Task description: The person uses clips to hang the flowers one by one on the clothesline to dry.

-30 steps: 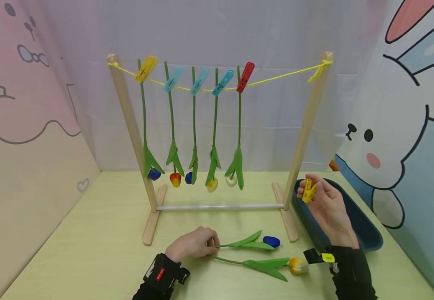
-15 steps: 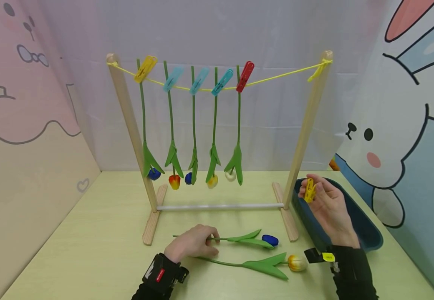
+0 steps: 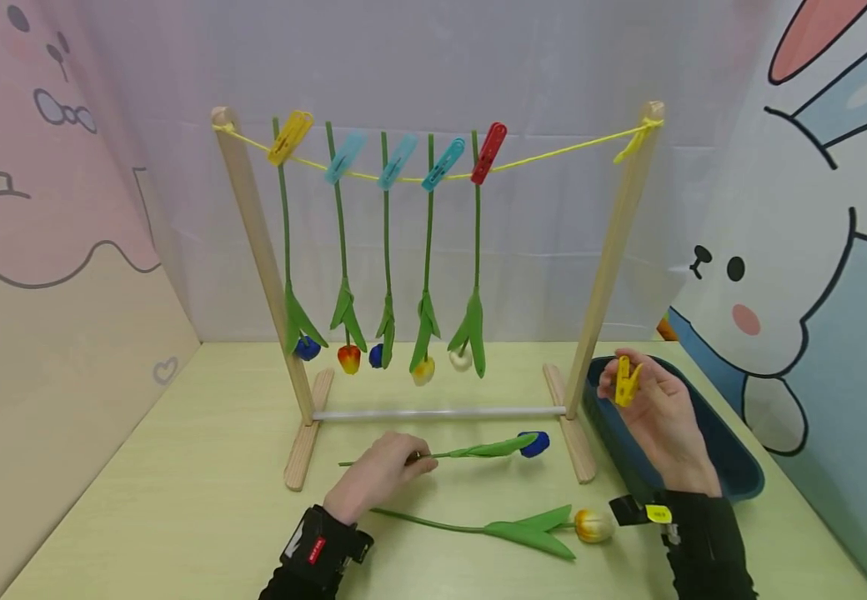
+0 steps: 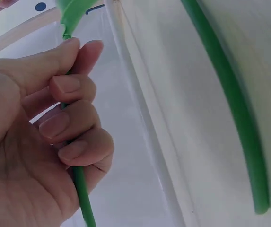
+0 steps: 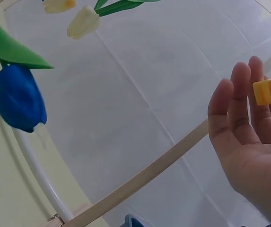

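My left hand (image 3: 383, 473) grips the green stem of a blue tulip (image 3: 534, 444), lifted off the table with its bloom pointing right. The left wrist view shows the fingers curled round that stem (image 4: 80, 189). Over the dark blue bin, my right hand (image 3: 662, 417) pinches a yellow clothespin (image 3: 626, 382) between thumb and fingertips. A white-and-yellow tulip (image 3: 593, 527) lies on the table in front of the left hand. Several tulips hang head down from a yellow string (image 3: 553, 156), held by a yellow clothespin (image 3: 291, 137), blue ones (image 3: 444, 164) and a red one (image 3: 489, 153).
The string is tied between two wooden posts (image 3: 621, 250) standing on flat wooden feet (image 3: 570, 429). A white rod (image 3: 441, 412) joins them low down. At the right stands the dark blue bin (image 3: 741, 475). A white curtain (image 3: 553, 67) hangs behind.
The left hand has taken hold of the blue tulip and raised it, moving slightly away from the body. The other loose tulip shifted a little. The right hand barely moved, tilting its clothespin.
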`<state>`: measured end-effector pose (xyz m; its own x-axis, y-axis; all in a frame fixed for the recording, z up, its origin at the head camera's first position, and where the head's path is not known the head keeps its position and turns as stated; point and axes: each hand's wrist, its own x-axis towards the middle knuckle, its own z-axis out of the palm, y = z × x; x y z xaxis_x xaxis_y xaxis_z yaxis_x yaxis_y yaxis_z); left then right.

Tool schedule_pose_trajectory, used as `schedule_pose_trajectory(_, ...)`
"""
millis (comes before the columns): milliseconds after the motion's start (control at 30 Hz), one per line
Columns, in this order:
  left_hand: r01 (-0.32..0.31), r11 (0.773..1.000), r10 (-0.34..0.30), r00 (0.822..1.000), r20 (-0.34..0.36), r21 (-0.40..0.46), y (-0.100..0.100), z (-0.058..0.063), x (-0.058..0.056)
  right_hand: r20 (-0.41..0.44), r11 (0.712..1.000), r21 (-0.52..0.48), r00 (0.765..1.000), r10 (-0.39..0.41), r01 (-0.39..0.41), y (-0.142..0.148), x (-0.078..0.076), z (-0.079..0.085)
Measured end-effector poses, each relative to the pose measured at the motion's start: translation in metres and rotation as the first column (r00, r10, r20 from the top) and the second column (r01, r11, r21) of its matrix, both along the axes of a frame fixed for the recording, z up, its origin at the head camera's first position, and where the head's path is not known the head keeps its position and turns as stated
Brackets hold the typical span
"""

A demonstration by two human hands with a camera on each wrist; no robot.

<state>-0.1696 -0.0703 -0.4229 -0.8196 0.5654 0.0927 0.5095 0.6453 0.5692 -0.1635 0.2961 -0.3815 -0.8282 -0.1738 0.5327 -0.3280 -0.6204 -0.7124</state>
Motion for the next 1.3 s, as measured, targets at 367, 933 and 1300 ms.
schedule_pose_trajectory(367, -0.088, 0.996, 0.091, 0.907, -0.411, 0.026, 0.001, 0.013, 0.005, 0.100, 0.990, -0.099, 0.991, -0.092, 0.102, 0.002, -0.001, -0.001)
schedule_pose_trajectory(933, -0.147, 0.987, 0.149, 0.666, -0.731, 0.067, -0.001, 0.023, 0.006, 0.118, 0.982, -0.052, 0.978, -0.172, 0.179, 0.001, 0.001, -0.001)
schedule_pose_trajectory(1300, -0.135, 0.795, 0.224, 0.971, -0.080, 0.592, -0.005, 0.032, 0.009, 0.120, 0.982, -0.066, 0.978, -0.168, 0.176, 0.001, 0.001, 0.000)
